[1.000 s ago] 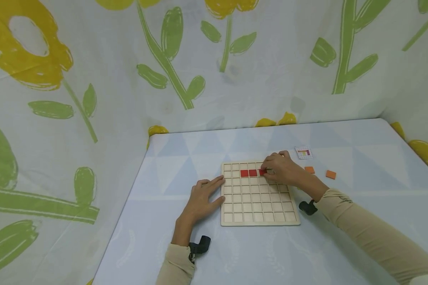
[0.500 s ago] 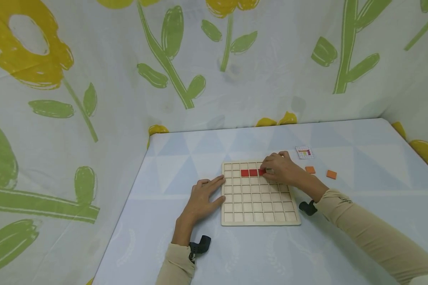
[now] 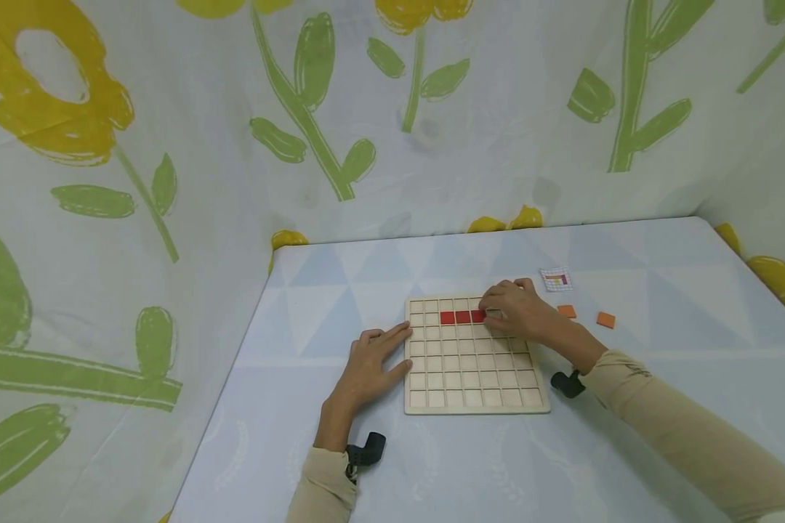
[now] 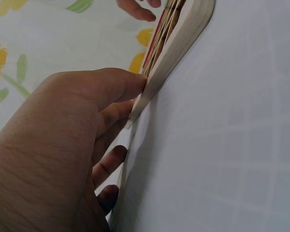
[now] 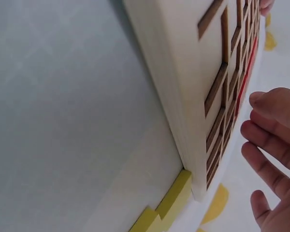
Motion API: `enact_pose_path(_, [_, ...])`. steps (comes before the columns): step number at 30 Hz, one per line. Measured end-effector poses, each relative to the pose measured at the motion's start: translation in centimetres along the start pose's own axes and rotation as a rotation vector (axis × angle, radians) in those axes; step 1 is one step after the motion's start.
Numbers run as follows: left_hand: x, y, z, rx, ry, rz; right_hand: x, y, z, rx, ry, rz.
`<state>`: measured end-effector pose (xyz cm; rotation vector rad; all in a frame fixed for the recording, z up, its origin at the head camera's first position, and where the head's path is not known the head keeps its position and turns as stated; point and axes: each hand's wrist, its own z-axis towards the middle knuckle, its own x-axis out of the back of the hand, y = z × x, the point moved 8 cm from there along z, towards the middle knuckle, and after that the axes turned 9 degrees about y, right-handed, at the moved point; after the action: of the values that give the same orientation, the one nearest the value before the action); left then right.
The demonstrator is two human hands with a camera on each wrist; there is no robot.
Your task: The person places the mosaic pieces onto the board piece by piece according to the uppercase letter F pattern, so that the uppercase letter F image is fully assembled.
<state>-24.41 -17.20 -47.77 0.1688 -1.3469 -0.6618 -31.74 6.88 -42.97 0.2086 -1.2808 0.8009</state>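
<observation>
Grip of the right hand (image 3: 515, 311) parted at the end red tile (image 3: 477, 316)

On my feed that grip looks slack: fingers loosely bent and apart, nothing visibly held between them, just beside the tile. Whether a fingertip touches it, I can't tell. The tile lies in the second row from the far edge of the board (image 3: 471, 379), beside two other red tiles (image 3: 455, 317). The left hand (image 3: 368, 367) rests extended fingers and thumb on the board's left edge, gripping nothing.

I judge three red tiles placed, as far as I can see past the right hand. Two orange tiles (image 3: 605, 319) lie unplaced on the tabletop (image 3: 314, 327), near a small printed card (image 3: 556, 280); yellow-green pieces (image 5: 175, 197) are also off the board, by its edge.

Compared with a second ago, the gap between the end tile and its neighbour has narrowed; both hands are almost where they were.
</observation>
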Motion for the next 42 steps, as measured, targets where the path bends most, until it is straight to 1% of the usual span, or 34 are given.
enact_pose_path(7, [-0.2,-0.1,-0.2,0.029,0.001,0.005,1.2,0.3,-1.4,0.027,0.047,0.008])
enact_pose_path(13, [-0.7,-0.1,-0.4,0.029,0.001,-0.006,2.2,0.9,-3.3,0.029,0.089,-0.012])
enact_pose_path(15, [-0.8,-0.2,-0.5,0.028,0.000,-0.004,2.5,1.2,-3.9,0.018,0.096,-0.010])
enact_pose_path(20, [-0.5,-0.2,-0.6,0.029,0.010,-0.004,2.9,2.2,-4.9,-0.032,0.077,-0.011])
enact_pose_path(23, [-0.3,-0.2,-0.4,0.034,0.003,-0.002,3.4,2.5,-5.3,-0.038,0.078,-0.026])
enact_pose_path(26, [-0.3,-0.1,-0.3,0.035,0.001,-0.013,4.3,2.6,-6.0,-0.021,0.102,-0.026])
enact_pose_path(29, [-0.4,0.1,-0.3,0.032,0.002,-0.022,4.9,3.0,-6.7,-0.031,0.105,-0.027])
enact_pose_path(35, [-0.3,0.3,-0.1,0.026,0.007,-0.027,5.0,4.2,-8.0,-0.073,0.081,-0.042])
enact_pose_path(39, [-0.3,0.2,0.0,0.022,0.016,-0.028,5.2,4.6,-8.6,-0.102,0.070,-0.042])
enact_pose_path(42, [-0.4,0.0,0.0,0.022,0.011,-0.028,5.2,4.9,-9.1,-0.126,0.064,-0.052])
